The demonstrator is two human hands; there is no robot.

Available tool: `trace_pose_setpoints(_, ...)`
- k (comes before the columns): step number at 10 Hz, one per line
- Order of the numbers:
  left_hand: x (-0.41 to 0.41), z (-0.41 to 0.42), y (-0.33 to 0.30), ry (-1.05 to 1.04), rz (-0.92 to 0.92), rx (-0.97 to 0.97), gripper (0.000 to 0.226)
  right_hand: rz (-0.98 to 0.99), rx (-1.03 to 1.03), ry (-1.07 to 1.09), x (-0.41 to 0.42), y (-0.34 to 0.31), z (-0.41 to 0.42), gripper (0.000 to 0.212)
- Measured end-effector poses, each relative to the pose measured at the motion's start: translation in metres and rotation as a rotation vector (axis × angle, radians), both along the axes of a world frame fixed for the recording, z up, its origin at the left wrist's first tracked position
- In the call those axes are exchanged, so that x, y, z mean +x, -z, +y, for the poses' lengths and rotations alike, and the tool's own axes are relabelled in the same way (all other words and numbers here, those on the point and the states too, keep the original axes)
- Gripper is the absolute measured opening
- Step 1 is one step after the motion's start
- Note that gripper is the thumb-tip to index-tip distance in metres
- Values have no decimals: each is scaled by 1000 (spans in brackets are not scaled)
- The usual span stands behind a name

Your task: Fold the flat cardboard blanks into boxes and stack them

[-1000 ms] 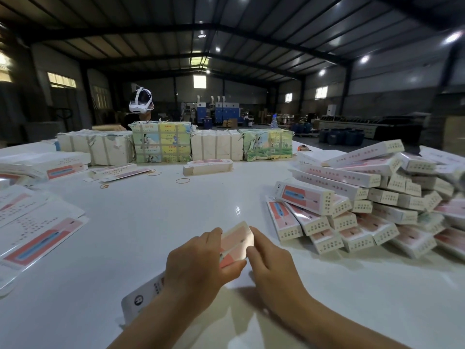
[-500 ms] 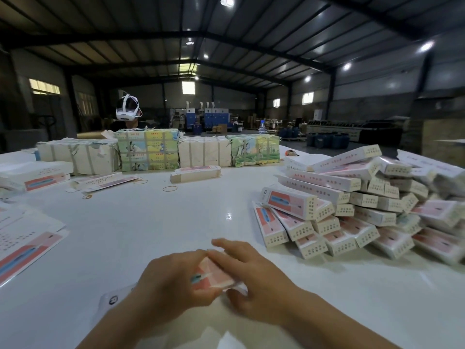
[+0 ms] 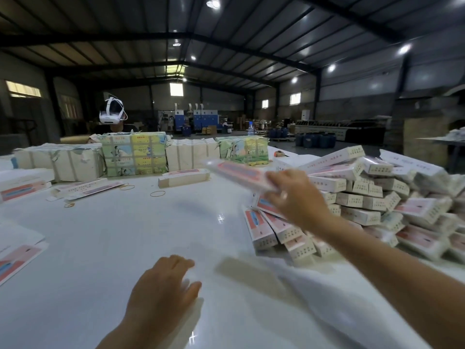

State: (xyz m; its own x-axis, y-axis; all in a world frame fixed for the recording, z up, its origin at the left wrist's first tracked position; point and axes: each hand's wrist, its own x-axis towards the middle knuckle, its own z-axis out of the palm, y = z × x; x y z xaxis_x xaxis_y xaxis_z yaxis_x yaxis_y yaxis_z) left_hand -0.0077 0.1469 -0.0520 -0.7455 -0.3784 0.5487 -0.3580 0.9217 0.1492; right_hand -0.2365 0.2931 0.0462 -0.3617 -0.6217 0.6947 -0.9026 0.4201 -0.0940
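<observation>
**Folded box held over pile edge**

Gripping blurred folded box (image 3: 239,172) in right hand (image 3: 294,197), fingers curled round its near end, holding it raised at near-left edge of box pile (image 3: 364,202). Hovering left hand (image 3: 161,290) low over white table (image 3: 125,235), fingers relaxed, holding nothing. Leaving wide bare tabletop between hands and wrapped bundles (image 3: 133,153) along far edge. Lying at left edge: flat blanks (image 3: 17,258).

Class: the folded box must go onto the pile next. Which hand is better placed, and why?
The right hand: it grips the folded box in the air beside the pile of boxes. The left hand holds nothing, low over the table.
</observation>
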Motion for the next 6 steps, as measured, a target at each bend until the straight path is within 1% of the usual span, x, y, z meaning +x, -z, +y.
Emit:
trace_pose_setpoints(1, -6, -4, 19, -14, -71, 81, 25, 33, -76, 172, -44, -35, 15, 35)
trace_pose_setpoints(2, -8, -6, 23, -37, -78, 82, 28, -3, -65, 360, -79, -49, 29, 36)
trace_pose_setpoints(3, -10, -7, 23, -55, -83, 69, 45, 30, 144, 550, -96, -42, 37, 32)
trace_pose_setpoints(4, -10, -8, 24, -64, -109, 86, 48, 116, 251, 626, -103, -29, 37, 28)
trace_pose_setpoints(5, -10, -9, 23, -72, -124, 112, 47, 121, 280, 657, -99, -28, 36, 31)
trace_pose_setpoints(6, -10, -8, 21, -69, -148, 126, 47, 73, 226, 614, -101, -29, 37, 37)
